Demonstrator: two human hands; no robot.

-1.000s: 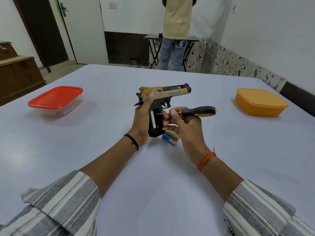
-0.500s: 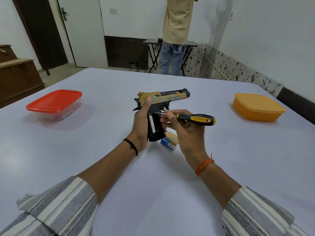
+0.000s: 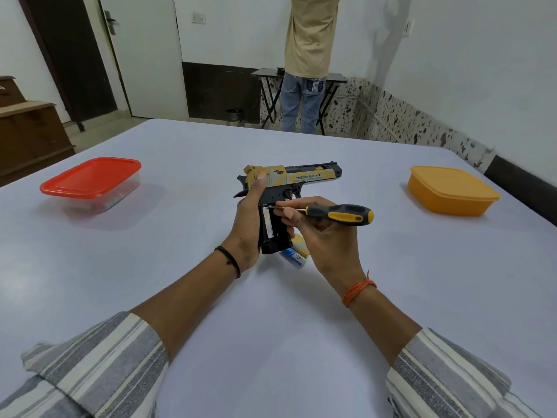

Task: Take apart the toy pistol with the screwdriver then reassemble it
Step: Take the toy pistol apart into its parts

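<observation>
Fingers of your left hand wrap the back of the grip of the black and gold plastic toy pistol, thumb up on the gold rear of the slide, and you hold it upright above the pale blue-grey surface with the barrel pointing right. Your right hand pinches the black and yellow-handled screwdriver near its collar; the thin metal shaft runs left and its tip meets the top of the grip, just under the trigger guard. Your other right fingers curl against the front of the grip. Below the pistol's butt, a small blue and white item lies on the surface, partly hidden by your right hand. Well to the left sits a clear plastic box with a red lid; well to the right sits an orange lidded box. Beyond the far edge, a person stands with their back to you at a small dark folding table.
</observation>
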